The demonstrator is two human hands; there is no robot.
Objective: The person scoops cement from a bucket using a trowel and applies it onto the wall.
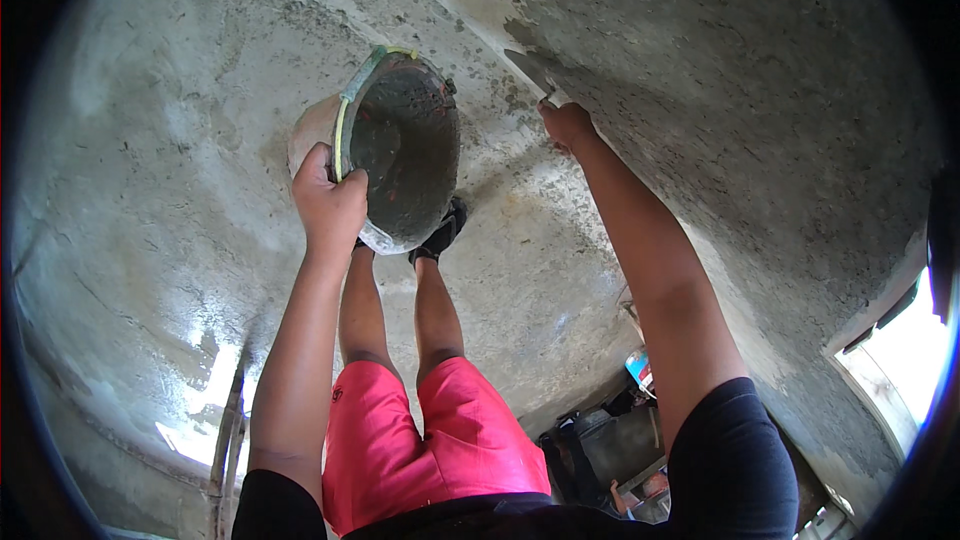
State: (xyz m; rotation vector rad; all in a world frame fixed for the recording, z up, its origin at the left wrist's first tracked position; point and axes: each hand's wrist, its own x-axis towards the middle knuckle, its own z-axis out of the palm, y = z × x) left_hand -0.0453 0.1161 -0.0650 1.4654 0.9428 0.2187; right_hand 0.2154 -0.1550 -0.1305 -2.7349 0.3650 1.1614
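My left hand (332, 202) is closed on the near rim of a mortar-stained bucket (405, 155), which tilts so that its wet, grey-coated inside faces me. A yellow handle with a greenish grip sleeve (362, 73) lies along the bucket's rim. Off to the right, my right hand (566, 126) is wrapped round the handle of a pointed trowel (530, 72). The trowel's blade points up and left, close to the foot of the grey plastered wall (720, 70); whether it touches the wall I cannot tell. My right fingers are partly hidden behind the hand.
Rough grey concrete floor (180, 190) spreads around my feet, with dark sandals (440, 230) just below the bucket. Wooden poles (225, 430) stand at the lower left beside bright wet-looking patches. Assorted objects (610, 450) lie at the lower right, near a bright opening (905, 350) in the wall.
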